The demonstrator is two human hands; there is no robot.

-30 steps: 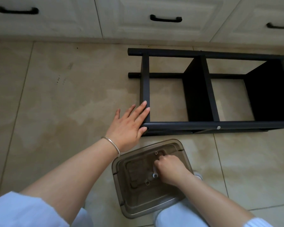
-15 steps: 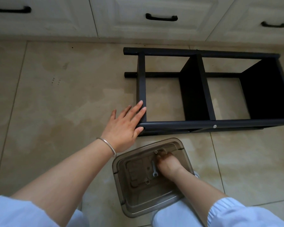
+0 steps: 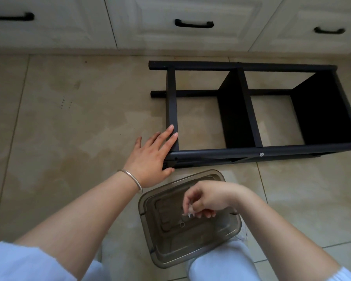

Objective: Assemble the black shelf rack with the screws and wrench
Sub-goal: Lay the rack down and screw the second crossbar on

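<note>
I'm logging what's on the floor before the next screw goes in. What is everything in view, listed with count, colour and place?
shelf rack: one, black, lying on its side on the floor in front of the cabinets
screw in rack: one, silver, in the near rail
plastic tray: one, smoky clear, on the floor near the person's knees
ring: one, small, metal, in the tray
cabinet handles: three, black, on cream cabinet fronts
floor: beige tiles
bracelet: one, silver, on the left wrist
left hand: flat against the rack's left end
right hand: above the tray, pinching a small pale part, too blurred to identify
</note>
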